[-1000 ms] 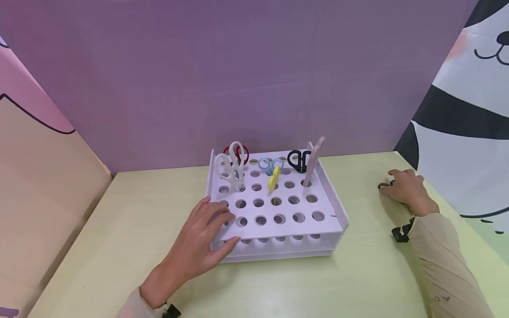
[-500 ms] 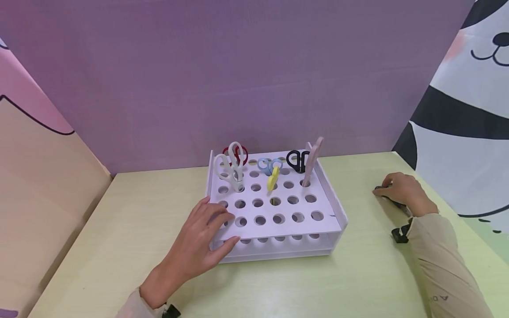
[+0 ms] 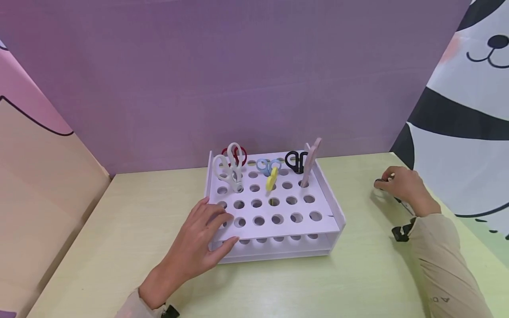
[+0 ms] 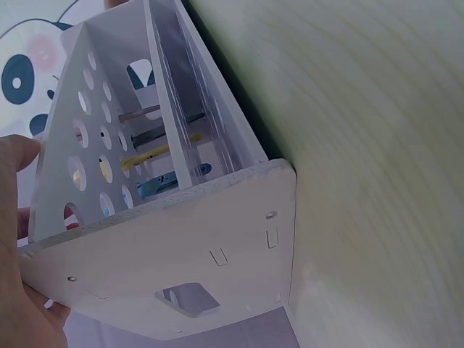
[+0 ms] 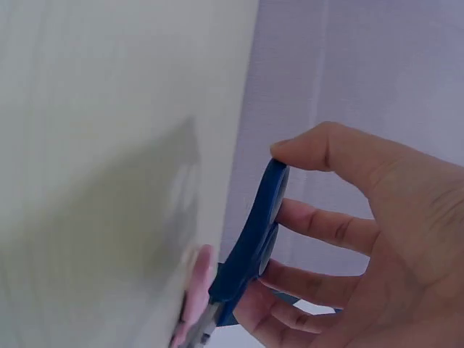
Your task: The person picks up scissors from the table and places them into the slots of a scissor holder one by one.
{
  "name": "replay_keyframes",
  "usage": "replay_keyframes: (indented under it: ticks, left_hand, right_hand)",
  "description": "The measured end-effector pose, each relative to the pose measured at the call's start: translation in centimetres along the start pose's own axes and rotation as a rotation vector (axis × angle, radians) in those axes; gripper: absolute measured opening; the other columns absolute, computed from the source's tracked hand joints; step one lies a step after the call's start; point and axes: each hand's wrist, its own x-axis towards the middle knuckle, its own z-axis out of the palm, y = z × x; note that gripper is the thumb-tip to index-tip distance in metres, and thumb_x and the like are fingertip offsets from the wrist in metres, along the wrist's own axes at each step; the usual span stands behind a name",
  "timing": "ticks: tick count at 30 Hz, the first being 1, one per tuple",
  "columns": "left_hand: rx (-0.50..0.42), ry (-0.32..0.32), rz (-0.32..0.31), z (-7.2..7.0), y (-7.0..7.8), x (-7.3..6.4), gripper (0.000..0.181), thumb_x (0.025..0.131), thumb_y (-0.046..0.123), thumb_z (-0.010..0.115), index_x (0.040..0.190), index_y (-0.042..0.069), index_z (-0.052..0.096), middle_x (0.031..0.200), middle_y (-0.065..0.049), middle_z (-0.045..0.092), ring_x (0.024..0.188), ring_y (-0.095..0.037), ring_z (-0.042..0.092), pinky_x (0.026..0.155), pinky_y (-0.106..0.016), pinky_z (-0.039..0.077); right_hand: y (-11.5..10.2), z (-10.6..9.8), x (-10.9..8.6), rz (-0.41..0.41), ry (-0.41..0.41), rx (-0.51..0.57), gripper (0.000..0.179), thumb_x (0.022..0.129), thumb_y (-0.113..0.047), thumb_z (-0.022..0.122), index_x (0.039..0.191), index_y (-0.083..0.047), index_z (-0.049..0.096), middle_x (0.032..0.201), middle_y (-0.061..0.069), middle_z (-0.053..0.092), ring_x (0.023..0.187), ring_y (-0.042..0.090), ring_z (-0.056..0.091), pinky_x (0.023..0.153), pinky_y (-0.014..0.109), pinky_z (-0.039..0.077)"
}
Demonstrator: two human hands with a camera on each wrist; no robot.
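In the head view my left hand holds the front left corner of a white rack with rows of round holes. Its thumb lies at the front edge, its bent fingers on the top and side. At the far right, my right hand pinches the handles of a pair of scissors. In the right wrist view the scissors have dark blue handles, tilted over the table, with the blades partly out of frame. A pink piece shows beside the blades; I cannot tell what it is.
In the rack stand white scissors, red scissors, light blue scissors, yellow scissors, black scissors and a pink-handled pair. A purple wall rises behind the pale table.
My right hand first settled onto the scissors, then rose a little, tipping their handles up off the table. My left hand has stayed at the rack's corner.
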Motion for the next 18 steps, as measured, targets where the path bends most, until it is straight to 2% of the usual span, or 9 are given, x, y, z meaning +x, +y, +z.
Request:
replay_keyframes:
  ticks: [4, 6, 8, 13, 18]
  left_hand:
    - [-0.002, 0.005, 0.008, 0.0, 0.0, 0.0, 0.038, 0.094, 0.040, 0.064, 0.106, 0.005, 0.070, 0.110, -0.006, 0.062, 0.107, -0.023, 0.056, 0.117, -0.049, 0.030]
    - [-0.003, 0.010, 0.014, 0.1, -0.1, 0.0, 0.038, 0.094, 0.040, 0.064, 0.106, 0.004, 0.070, 0.110, -0.006, 0.062, 0.107, -0.023, 0.056, 0.117, -0.049, 0.030]
    - [-0.003, 0.013, 0.018, 0.1, -0.1, 0.0, 0.038, 0.094, 0.040, 0.064, 0.106, 0.004, 0.069, 0.110, -0.006, 0.062, 0.107, -0.023, 0.056, 0.117, -0.050, 0.030]
    - [-0.004, 0.020, 0.021, 0.1, -0.1, 0.0, 0.038, 0.094, 0.040, 0.064, 0.106, 0.004, 0.069, 0.109, -0.007, 0.062, 0.106, -0.023, 0.056, 0.116, -0.049, 0.031]
    - [0.001, 0.008, 0.010, 0.1, 0.0, 0.0, 0.039, 0.094, 0.041, 0.064, 0.106, 0.004, 0.070, 0.110, -0.006, 0.062, 0.107, -0.023, 0.056, 0.117, -0.048, 0.030]
  right_hand:
    - [-0.7, -0.7, -0.3, 0.002, 0.012, 0.016, 0.040, 0.091, -0.037, 0.067, 0.100, 0.002, 0.064, 0.097, 0.025, 0.063, 0.079, 0.037, 0.058, 0.061, 0.043, 0.048]
    - [-1.1, -1.0, -0.5, -0.006, 0.031, 0.025, 0.042, 0.091, -0.038, 0.067, 0.104, 0.002, 0.065, 0.103, 0.028, 0.062, 0.085, 0.041, 0.057, 0.065, 0.048, 0.048]
    - [-1.6, -1.3, -0.6, -0.020, 0.054, 0.029, 0.042, 0.092, -0.037, 0.067, 0.106, 0.003, 0.067, 0.099, 0.026, 0.061, 0.084, 0.041, 0.056, 0.064, 0.047, 0.047]
    - [-2.7, -2.2, -0.8, -0.078, 0.123, 0.020, 0.037, 0.091, -0.033, 0.070, 0.102, 0.002, 0.070, 0.077, 0.009, 0.054, 0.069, 0.026, 0.046, 0.057, 0.036, 0.033]
    - [-3.9, -3.0, -1.1, -0.116, 0.182, 0.031, 0.031, 0.088, -0.030, 0.072, 0.099, -0.001, 0.072, 0.073, 0.007, 0.058, 0.066, 0.024, 0.047, 0.060, 0.037, 0.034]
